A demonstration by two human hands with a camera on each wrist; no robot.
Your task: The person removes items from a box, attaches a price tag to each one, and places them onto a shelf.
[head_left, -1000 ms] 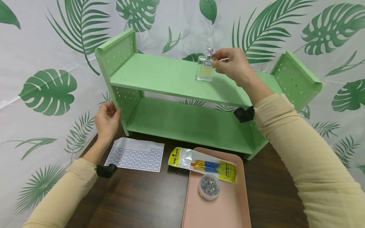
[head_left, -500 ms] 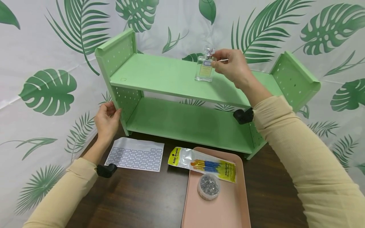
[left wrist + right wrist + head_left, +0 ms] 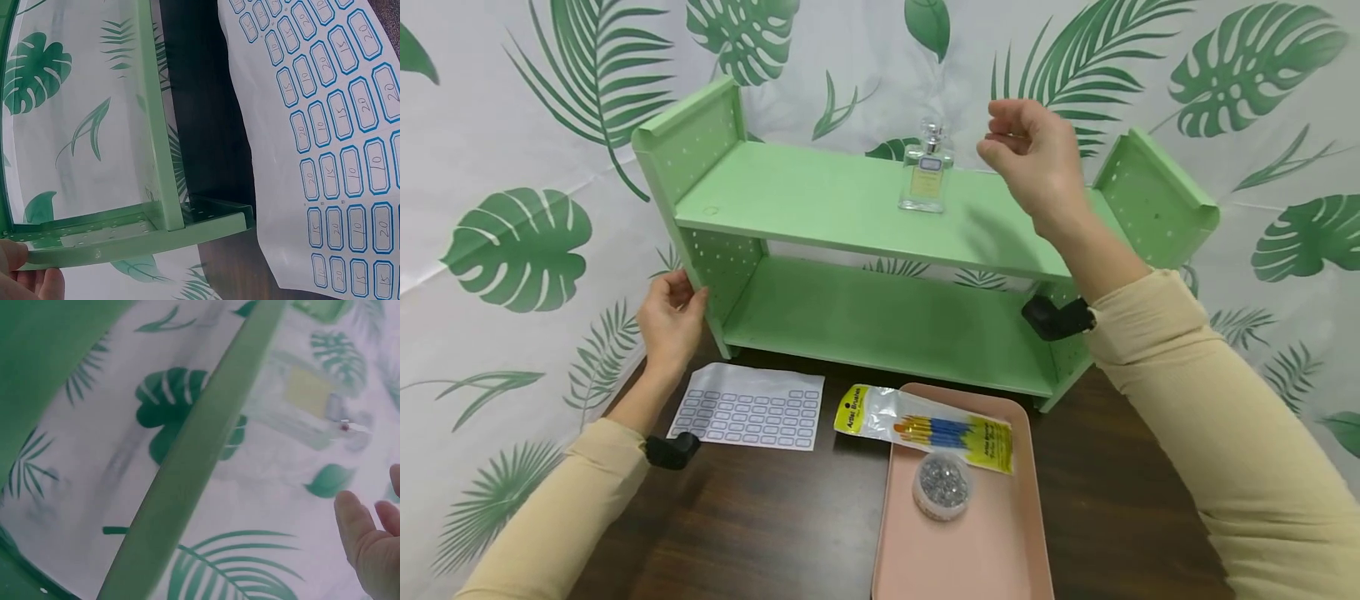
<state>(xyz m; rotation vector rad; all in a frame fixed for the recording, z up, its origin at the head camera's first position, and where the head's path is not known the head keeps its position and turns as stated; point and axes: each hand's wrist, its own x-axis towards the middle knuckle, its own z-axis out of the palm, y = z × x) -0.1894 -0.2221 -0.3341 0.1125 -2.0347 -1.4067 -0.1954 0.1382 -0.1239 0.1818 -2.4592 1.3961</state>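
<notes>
A clear glass perfume bottle [image 3: 925, 171] with a yellowish label and a small blue-edged sticker stands upright on the upper board of the green shelf [image 3: 820, 196]. To its right, apart from it, my right hand [image 3: 1037, 158] is raised with loosely bent fingers and holds nothing. The right wrist view shows the fingertips [image 3: 350, 512] below the blurred perfume bottle [image 3: 309, 403]. My left hand [image 3: 672, 321] pinches the front edge of the shelf's left side panel. In the left wrist view, the thumb [image 3: 11, 255] and fingers lie on either side of that green edge [image 3: 125, 247].
A sheet of stickers [image 3: 748, 408] with handwritten numbers lies on the dark table [image 3: 760, 517], left of a pink tray [image 3: 962, 558]. A pack of artist brushes [image 3: 932, 427] lies partly across the tray. A round tub of small shiny pieces [image 3: 942, 485] sits in it.
My right hand has let go of the perfume bottle and moved up and right, away from it. The bottle stays on the upper board. My left hand keeps its hold on the side panel.
</notes>
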